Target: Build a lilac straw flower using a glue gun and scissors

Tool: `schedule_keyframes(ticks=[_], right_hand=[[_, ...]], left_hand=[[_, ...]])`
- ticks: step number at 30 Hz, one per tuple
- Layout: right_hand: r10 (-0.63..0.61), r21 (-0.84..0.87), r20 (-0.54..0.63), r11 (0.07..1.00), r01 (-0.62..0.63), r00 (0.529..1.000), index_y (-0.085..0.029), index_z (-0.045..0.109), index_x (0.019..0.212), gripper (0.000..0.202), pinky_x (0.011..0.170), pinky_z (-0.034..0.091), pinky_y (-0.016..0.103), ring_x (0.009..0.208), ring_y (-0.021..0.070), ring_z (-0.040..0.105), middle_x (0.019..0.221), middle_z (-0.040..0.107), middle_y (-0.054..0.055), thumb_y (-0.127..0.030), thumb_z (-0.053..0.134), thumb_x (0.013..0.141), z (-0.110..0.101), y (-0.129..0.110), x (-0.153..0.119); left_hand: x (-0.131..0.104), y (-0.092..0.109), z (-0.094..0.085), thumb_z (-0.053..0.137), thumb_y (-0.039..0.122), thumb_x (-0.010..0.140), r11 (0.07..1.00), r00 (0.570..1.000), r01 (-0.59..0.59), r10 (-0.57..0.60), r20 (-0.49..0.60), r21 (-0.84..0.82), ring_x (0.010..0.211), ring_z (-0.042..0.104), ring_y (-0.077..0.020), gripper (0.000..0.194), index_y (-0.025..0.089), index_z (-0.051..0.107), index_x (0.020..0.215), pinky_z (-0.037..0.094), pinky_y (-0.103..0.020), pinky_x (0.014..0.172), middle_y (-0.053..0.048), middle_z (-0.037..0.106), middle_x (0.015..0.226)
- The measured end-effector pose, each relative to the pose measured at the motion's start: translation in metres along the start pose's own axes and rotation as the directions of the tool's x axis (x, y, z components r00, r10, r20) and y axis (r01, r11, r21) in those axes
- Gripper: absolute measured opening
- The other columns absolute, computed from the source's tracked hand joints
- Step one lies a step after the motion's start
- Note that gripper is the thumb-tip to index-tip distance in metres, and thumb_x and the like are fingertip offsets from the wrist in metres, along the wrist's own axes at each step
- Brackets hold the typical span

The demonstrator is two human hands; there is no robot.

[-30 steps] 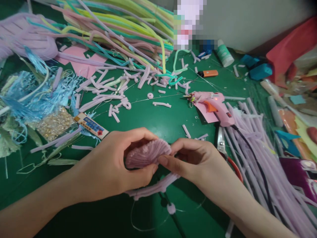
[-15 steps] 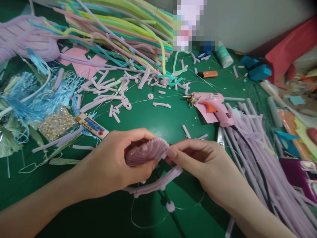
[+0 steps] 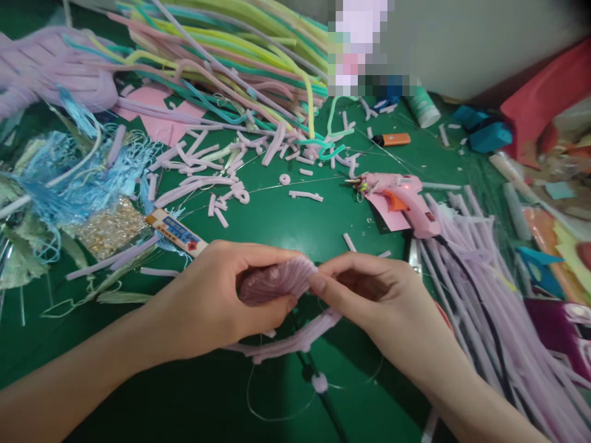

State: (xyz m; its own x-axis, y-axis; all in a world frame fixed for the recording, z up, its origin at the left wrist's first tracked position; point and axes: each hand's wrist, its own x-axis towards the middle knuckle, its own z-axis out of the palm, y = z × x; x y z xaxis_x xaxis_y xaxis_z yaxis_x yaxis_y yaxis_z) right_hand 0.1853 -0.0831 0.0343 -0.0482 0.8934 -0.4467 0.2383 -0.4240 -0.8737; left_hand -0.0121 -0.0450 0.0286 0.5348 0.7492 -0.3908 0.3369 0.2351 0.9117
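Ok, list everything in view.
ribbed piece: 1, lilac, centre
curved strip: 1, lilac, below it
ball: 1, lilac, bottom
glue gun: 1, pink, right
lighter: 1, orange, above gun
cylinder: 1, green-white, top right
scraps: many, lilac, centre
long stems: many, lilac, right
mixed stems: many, multicoloured, top
tassels: many, blue and green, left
bag: 1, gold, left
labelled strip: 1, white-blue, left
large shape: 1, lilac, top left
sheet: 1, red, top right
metal tool: 1, silver, part-hidden, right
clutter: unclear count, mixed, right edge
table: 1, green, underneath
left hand: 1, bare, holding ribbed piece
right hand: 1, bare, pinching its edge
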Motion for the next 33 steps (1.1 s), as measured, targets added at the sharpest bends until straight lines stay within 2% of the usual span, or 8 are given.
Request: schedule_keyframes(ticks=[3,6,12,17,20,24,27,33], right_hand=[[0.019,0.006,0.062,1.000,-0.020,0.998,-0.025,0.077,0.073,0.028,0.060,0.049,0.026,0.067,0.0161,0.064,0.071,0.073,0.003,-0.051,0.072,0.079,-0.006,0.002,0.002],[0.022,0.016,0.060,1.000,-0.023,0.998,-0.025,0.078,0.074,0.035,0.066,0.050,0.026,0.072,0.0167,0.066,0.076,0.075,0.004,-0.055,0.063,0.085,-0.011,0.003,0.002],[0.037,0.065,0.067,0.997,-0.041,0.997,-0.024,0.074,0.071,0.023,0.053,0.043,0.025,0.061,0.0143,0.058,0.066,0.068,0.001,-0.046,0.077,0.074,-0.006,0.003,0.004],[-0.009,0.033,0.010,0.999,0.008,1.000,-0.021,0.070,0.070,0.024,0.054,0.043,0.025,0.059,0.0131,0.056,0.064,0.064,0.001,-0.043,0.076,0.076,0.003,0.003,0.004],[-0.013,0.024,-0.007,1.000,0.013,1.000,-0.022,0.071,0.071,0.022,0.055,0.045,0.024,0.060,0.0132,0.057,0.064,0.065,0.000,-0.042,0.077,0.075,0.003,0.004,0.005],[0.000,0.004,0.074,1.000,0.000,0.997,-0.022,0.074,0.073,0.026,0.058,0.047,0.024,0.065,0.0140,0.061,0.069,0.071,0.001,-0.048,0.073,0.080,-0.005,0.004,0.007],[0.009,-0.011,0.099,1.000,-0.008,0.995,-0.022,0.074,0.075,0.033,0.059,0.046,0.023,0.066,0.0131,0.061,0.072,0.072,0.002,-0.053,0.066,0.085,-0.008,0.002,0.009],[-0.034,0.038,0.074,0.999,0.031,0.997,-0.020,0.069,0.069,0.029,0.052,0.041,0.022,0.057,0.0111,0.054,0.063,0.067,0.000,-0.047,0.077,0.076,-0.004,0.002,0.011]], left_hand=[[0.002,0.001,-0.001,0.069,0.024,0.074,1.000,1.000,0.010,-0.009,0.021,-0.007,0.058,0.054,-0.0121,0.027,0.023,0.077,0.100,0.047,-0.018,0.047,0.002,0.064,0.067],[0.003,0.003,-0.002,0.069,0.023,0.075,1.000,0.999,-0.022,0.022,0.042,-0.015,0.060,0.055,-0.0115,0.025,0.023,0.077,0.099,0.049,-0.017,0.049,0.002,0.066,0.071],[0.004,0.002,-0.002,0.070,0.022,0.075,0.999,0.999,0.008,-0.006,0.046,-0.033,0.058,0.055,-0.0110,0.029,0.022,0.077,0.102,0.050,-0.017,0.048,0.002,0.065,0.069],[0.003,0.000,-0.004,0.074,0.029,0.074,0.993,0.996,0.051,-0.044,0.072,-0.106,0.067,0.062,-0.0139,0.039,0.024,0.075,0.114,0.056,-0.019,0.055,0.001,0.070,0.082],[0.003,0.001,-0.005,0.073,0.027,0.074,0.996,0.997,0.048,-0.042,0.068,-0.080,0.067,0.062,-0.0139,0.037,0.022,0.076,0.111,0.056,-0.020,0.056,0.001,0.070,0.081],[0.004,0.004,-0.005,0.074,0.026,0.074,0.993,0.998,0.057,-0.053,0.036,-0.105,0.068,0.064,-0.0134,0.029,0.023,0.076,0.102,0.056,-0.018,0.055,0.002,0.071,0.082],[0.003,0.006,-0.004,0.075,0.023,0.073,0.989,0.998,0.063,-0.061,0.015,-0.132,0.067,0.065,-0.0122,0.031,0.024,0.074,0.103,0.055,-0.016,0.055,0.003,0.071,0.081],[0.003,0.008,-0.006,0.076,0.031,0.075,0.973,0.992,0.122,-0.115,0.045,-0.195,0.066,0.067,-0.0134,0.038,0.025,0.068,0.112,0.054,-0.017,0.052,0.002,0.070,0.079]])
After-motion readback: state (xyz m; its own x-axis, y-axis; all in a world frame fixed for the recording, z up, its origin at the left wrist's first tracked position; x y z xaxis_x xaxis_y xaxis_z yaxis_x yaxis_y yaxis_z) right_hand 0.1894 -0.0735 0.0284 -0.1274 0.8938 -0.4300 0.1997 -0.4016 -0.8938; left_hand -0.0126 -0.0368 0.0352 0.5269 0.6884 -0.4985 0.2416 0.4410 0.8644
